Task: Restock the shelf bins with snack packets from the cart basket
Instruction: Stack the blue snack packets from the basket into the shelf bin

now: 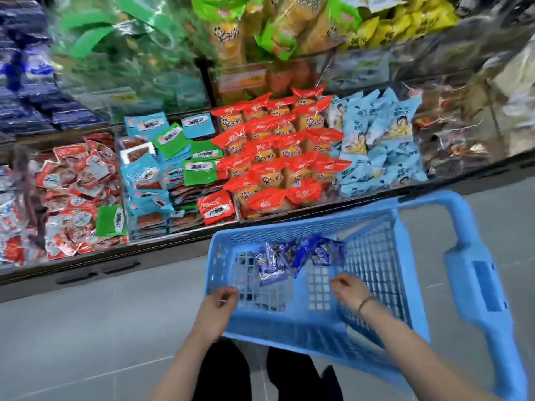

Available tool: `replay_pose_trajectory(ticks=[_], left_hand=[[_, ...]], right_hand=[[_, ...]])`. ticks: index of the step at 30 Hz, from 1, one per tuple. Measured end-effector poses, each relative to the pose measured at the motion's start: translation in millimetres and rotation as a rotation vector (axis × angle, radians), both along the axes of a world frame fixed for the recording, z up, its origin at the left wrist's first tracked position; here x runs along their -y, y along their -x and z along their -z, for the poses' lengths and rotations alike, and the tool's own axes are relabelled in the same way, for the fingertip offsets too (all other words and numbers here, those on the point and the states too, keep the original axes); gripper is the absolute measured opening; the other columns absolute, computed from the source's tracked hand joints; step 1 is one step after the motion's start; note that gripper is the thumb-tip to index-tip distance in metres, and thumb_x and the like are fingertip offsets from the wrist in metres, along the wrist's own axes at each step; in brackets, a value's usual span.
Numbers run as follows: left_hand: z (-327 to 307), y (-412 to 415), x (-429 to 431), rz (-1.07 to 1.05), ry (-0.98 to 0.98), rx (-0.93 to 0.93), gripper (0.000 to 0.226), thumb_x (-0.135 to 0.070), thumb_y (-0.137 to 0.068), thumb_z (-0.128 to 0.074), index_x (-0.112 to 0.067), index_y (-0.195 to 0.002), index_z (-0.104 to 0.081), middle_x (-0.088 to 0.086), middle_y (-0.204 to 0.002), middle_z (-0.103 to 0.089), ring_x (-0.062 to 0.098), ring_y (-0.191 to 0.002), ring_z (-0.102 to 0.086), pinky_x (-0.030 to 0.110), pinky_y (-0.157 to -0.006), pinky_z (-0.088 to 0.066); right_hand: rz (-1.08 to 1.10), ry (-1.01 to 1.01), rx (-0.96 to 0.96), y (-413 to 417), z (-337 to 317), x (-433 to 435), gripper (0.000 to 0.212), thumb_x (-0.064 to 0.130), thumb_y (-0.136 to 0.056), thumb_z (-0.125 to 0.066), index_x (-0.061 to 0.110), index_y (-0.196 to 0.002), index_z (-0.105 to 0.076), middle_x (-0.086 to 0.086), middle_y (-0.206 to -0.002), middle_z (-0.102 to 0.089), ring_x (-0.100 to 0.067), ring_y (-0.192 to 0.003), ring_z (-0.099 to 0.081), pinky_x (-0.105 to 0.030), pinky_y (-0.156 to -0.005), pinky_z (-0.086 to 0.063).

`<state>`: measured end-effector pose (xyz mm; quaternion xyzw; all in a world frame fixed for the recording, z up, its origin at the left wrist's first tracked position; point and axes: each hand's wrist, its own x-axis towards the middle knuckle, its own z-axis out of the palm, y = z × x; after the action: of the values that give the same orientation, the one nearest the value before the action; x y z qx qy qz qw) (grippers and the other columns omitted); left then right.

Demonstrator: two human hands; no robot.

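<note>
The blue cart basket (289, 230) stands on the grey floor (101, 328) in front of the shelf, its handle (480, 279) off to the right side. A small cluster of dark blue snack packets (292, 256) lies on the basket's bottom, toward its far edge and roughly midway between its side walls; the rest of the mesh bottom shows bare.

Along the shelf's front edge the bins are well filled. From the left there are red-and-white packets (72, 192), then teal and green flat packets (162, 157) stacked on edge, then orange-red packets (278, 151) in neat rows, and then pale blue packets (379, 140). Dark blue packs (26, 91) sit at the shelf's upper left corner.

The left grip (220, 301) is at the basket's near-left corner, over the rim, with its fingers curled in. Blur hides whether it clasps the rim or merely hangs above it. The right grip (348, 289) is inside the basket toward the near-right, a bracelet (365, 303) on its wrist. Its fingers are loosely bent and hold nothing. The blue packets lie just beyond its fingertips, toward the far edge, near but apart from it.
</note>
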<state>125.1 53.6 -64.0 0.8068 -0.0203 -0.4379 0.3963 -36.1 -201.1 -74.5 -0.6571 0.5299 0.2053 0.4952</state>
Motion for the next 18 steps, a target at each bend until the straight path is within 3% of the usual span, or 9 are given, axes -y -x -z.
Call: replay_pose_trajectory(ticks=[1,4,7,9,11,13,15,16,18], left_hand=[[13,0,12,0.002,0.003,-0.002,0.028,-0.001,-0.092,-0.056,-0.024,-0.076,-0.062,-0.002,-0.074,-0.064,0.016,-0.077,-0.059,0.033,-0.073,-0.046],[54,-2,46,0.085,-0.042,0.020,0.018,-0.002,-0.091,-0.059,-0.017,-0.082,-0.062,-0.005,-0.078,-0.060,0.013,-0.078,-0.054,0.024,-0.070,-0.042],[93,-8,68,0.124,-0.065,0.017,0.008,-0.005,-0.091,-0.059,-0.014,-0.092,-0.059,-0.003,-0.074,-0.057,0.011,-0.068,-0.053,0.007,-0.058,-0.038],[115,-9,80,0.126,-0.084,0.004,0.008,-0.007,-0.092,-0.057,-0.014,-0.090,-0.055,0.002,-0.070,-0.051,0.014,-0.060,-0.046,0.013,-0.051,-0.036],[138,-9,92,0.109,-0.095,0.019,0.012,-0.007,-0.092,-0.057,-0.016,-0.086,-0.051,0.000,-0.072,-0.046,0.013,-0.065,-0.043,0.019,-0.059,-0.034],[154,-9,105,0.061,-0.105,0.023,0.011,-0.013,-0.092,-0.059,-0.019,-0.093,-0.050,-0.006,-0.080,-0.050,0.013,-0.075,-0.049,0.023,-0.070,-0.036],[166,-7,117,0.055,-0.105,0.003,0.012,-0.019,-0.092,-0.060,-0.015,-0.101,-0.053,-0.001,-0.086,-0.057,0.017,-0.078,-0.053,0.027,-0.069,-0.037],[170,-5,122,0.069,-0.101,-0.007,0.013,-0.019,-0.092,-0.059,-0.011,-0.101,-0.054,0.004,-0.086,-0.059,0.018,-0.073,-0.053,0.027,-0.065,-0.036],[176,0,129,0.078,-0.113,-0.052,0.015,-0.017,-0.093,-0.059,-0.012,-0.102,-0.049,0.005,-0.081,-0.059,0.016,-0.066,-0.052,0.027,-0.059,-0.036]], right_hand=[[0.005,-0.006,-0.002,-8,12,5,0.013,0.015,-0.092,-0.055,0.004,-0.091,-0.061,-0.008,-0.071,-0.056,-0.023,-0.068,-0.054,-0.032,-0.068,-0.042],[0.035,-0.046,-0.059,-27,54,9,0.049,0.023,-0.086,-0.066,0.004,-0.126,-0.045,-0.012,-0.095,-0.057,-0.024,-0.091,-0.056,-0.025,-0.071,-0.042],[0.137,-0.114,0.003,-44,104,-5,0.075,0.025,-0.077,-0.076,0.005,-0.135,-0.033,-0.017,-0.132,-0.045,-0.026,-0.114,-0.051,-0.033,-0.090,-0.046],[0.186,-0.032,0.021,-57,131,-14,0.087,0.034,-0.068,-0.082,0.004,-0.134,-0.033,-0.015,-0.139,-0.040,-0.029,-0.125,-0.044,-0.041,-0.104,-0.039],[0.301,0.064,0.063,-68,149,-18,0.089,0.037,-0.063,-0.085,0.006,-0.131,-0.036,-0.012,-0.135,-0.044,-0.028,-0.125,-0.043,-0.040,-0.106,-0.037],[0.361,0.180,0.114,-75,160,-16,0.072,0.035,-0.062,-0.085,0.011,-0.116,-0.043,-0.007,-0.117,-0.054,-0.022,-0.111,-0.051,-0.028,-0.097,-0.040],[0.387,0.241,0.181,-75,166,-13,0.058,0.024,-0.068,-0.082,0.012,-0.108,-0.042,-0.004,-0.107,-0.053,-0.016,-0.098,-0.052,-0.017,-0.086,-0.037],[0.412,0.234,0.219,-73,168,-11,0.055,0.015,-0.072,-0.078,0.008,-0.113,-0.043,-0.008,-0.107,-0.055,-0.017,-0.096,-0.053,-0.017,-0.087,-0.037],[0.459,0.206,0.250,-63,171,-11,0.054,0.006,-0.080,-0.067,0.004,-0.126,-0.039,-0.014,-0.105,-0.060,-0.024,-0.090,-0.059,-0.032,-0.090,-0.046]])
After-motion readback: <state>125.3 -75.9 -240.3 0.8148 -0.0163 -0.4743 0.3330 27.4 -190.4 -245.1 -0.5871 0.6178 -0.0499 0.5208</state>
